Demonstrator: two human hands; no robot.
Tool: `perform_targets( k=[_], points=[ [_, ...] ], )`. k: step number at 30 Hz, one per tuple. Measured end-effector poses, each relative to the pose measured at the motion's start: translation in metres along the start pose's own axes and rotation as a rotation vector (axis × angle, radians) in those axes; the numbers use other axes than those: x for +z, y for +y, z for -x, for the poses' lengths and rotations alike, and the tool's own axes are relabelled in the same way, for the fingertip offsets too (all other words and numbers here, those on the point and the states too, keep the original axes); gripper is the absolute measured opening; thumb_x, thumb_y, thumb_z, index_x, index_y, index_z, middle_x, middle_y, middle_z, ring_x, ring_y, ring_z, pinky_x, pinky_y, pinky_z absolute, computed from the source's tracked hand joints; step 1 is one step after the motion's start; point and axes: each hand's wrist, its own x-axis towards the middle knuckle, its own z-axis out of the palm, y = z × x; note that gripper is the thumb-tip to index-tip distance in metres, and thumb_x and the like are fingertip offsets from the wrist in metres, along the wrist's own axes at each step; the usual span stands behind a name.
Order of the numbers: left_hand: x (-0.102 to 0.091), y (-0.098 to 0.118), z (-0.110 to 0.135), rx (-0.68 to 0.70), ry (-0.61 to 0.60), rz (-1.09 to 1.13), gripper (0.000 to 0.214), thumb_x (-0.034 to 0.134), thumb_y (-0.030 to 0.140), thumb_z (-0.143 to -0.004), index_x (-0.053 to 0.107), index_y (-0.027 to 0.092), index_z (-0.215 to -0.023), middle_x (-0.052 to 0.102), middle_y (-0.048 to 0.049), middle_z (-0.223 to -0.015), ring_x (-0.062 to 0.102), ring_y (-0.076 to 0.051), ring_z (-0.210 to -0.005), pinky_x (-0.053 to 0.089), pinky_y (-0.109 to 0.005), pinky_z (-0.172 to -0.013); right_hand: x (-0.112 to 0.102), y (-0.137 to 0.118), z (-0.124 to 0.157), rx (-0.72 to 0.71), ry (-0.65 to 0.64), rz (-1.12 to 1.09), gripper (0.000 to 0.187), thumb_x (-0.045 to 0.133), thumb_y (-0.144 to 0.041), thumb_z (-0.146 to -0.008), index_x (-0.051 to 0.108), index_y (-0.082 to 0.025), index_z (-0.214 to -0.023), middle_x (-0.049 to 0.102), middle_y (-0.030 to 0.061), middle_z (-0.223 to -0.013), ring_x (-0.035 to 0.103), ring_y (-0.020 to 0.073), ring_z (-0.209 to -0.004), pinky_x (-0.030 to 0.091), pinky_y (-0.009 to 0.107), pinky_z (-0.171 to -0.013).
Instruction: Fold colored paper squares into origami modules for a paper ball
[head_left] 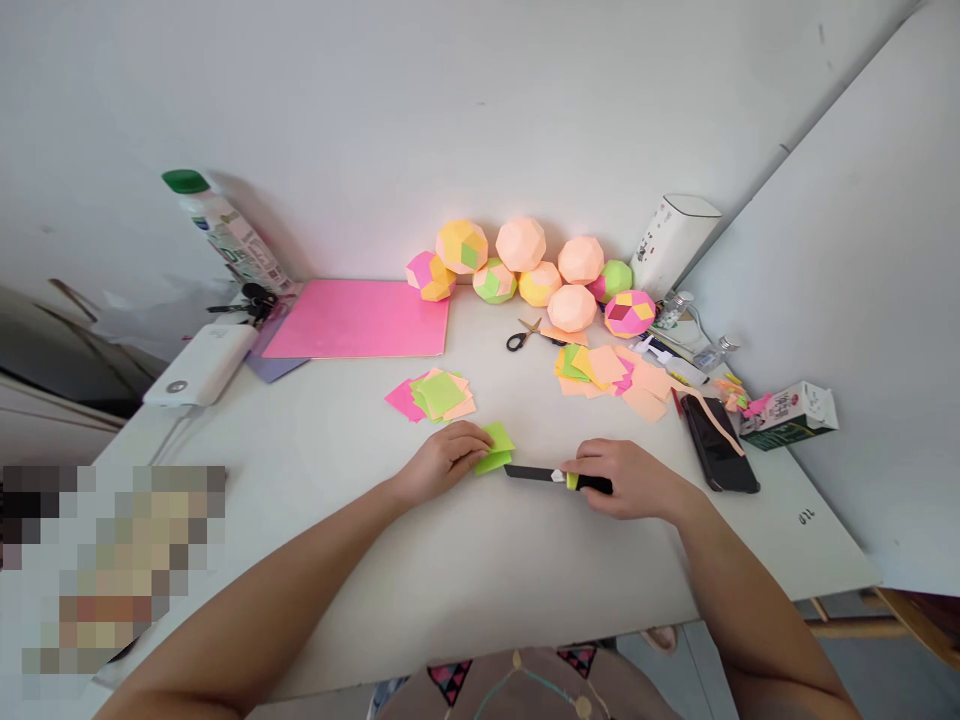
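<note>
Between the fingers of my left hand [444, 462] is a folded green paper square [496, 447], its two leaves parted on the right. My right hand [624, 476] grips the black and yellow handle of a utility knife [534, 473]. The dark blade points left, its tip close to the paper's lower edge; whether they touch I cannot tell. Just beyond my left hand lies a small pile of pink, green and peach paper squares [439, 394]. A larger spread of paper pieces [607, 370] lies beyond my right hand.
Faceted paper balls [571, 308] are heaped against the wall, with scissors [523, 335] before them. A pink sheet [360, 318] lies at the back left, near a white box [201, 365] and a bottle [232, 230]. A phone [720, 445] and small carton [795, 414] are at right.
</note>
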Motion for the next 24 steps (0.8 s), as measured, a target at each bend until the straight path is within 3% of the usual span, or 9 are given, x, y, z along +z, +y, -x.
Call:
perform_targets(
  k=[10, 24],
  points=[
    [0.0025, -0.0065, 0.0041, -0.029, 0.092, 0.075, 0.013, 0.057, 0.021, -0.087, 0.07, 0.019, -0.088, 0.071, -0.0073, -0.086, 0.066, -0.018, -0.084, 0.057, -0.031, -0.071, -0.0006, -0.0007, 0.0016, -0.01, 0.019, -0.037, 0.042, 0.05, -0.013, -0.075, 0.066, -0.021, -0.113, 0.065, 0.0061, -0.088, 0.06, 0.0168, -0.077, 0.047, 0.027, -0.069],
    [0.0007, 0.0007, -0.0013, 0.04, 0.016, 0.089, 0.015, 0.058, 0.024, -0.086, 0.068, 0.018, -0.077, 0.067, -0.0069, -0.077, 0.061, -0.018, -0.077, 0.054, -0.032, -0.068, -0.0013, -0.0011, 0.0011, 0.007, 0.01, -0.003, 0.041, 0.049, -0.014, -0.076, 0.067, -0.021, -0.111, 0.065, 0.006, -0.087, 0.06, 0.0167, -0.076, 0.047, 0.027, -0.068]
  ],
)
